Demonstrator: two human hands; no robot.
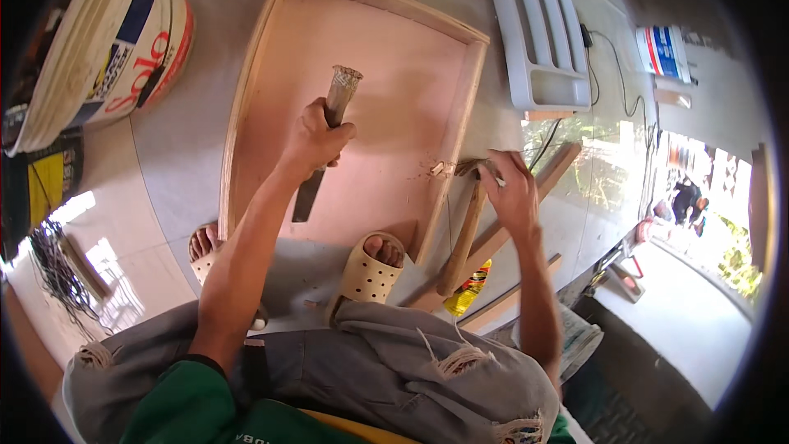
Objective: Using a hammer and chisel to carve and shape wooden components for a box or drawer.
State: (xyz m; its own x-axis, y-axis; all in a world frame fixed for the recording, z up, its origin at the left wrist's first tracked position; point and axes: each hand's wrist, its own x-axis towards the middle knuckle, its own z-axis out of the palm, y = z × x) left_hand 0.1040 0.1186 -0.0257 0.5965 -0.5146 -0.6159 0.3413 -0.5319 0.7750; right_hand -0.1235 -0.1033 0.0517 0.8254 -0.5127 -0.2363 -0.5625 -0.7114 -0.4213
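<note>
My left hand (314, 141) grips a chisel (325, 144) by its handle, the flat dark blade pointing down toward me over the pink panel of a shallow wooden tray (394, 107). My right hand (511, 189) rests on the head of a hammer (464, 230) lying at the tray's right rim, its wooden handle running down toward my foot. Small wood chips (440, 168) lie on the rim beside that hand. Both my feet in beige perforated sandals (367, 271) press on the tray's near edge.
A large white bucket (107, 41) stands at the upper left. A grey plastic divided tray (538, 37) lies at the upper right, with a black cable (612, 74) beside it. Wooden strips (501, 230) and a yellow item (468, 289) lie under my right arm. Tangled wire (53, 267) at left.
</note>
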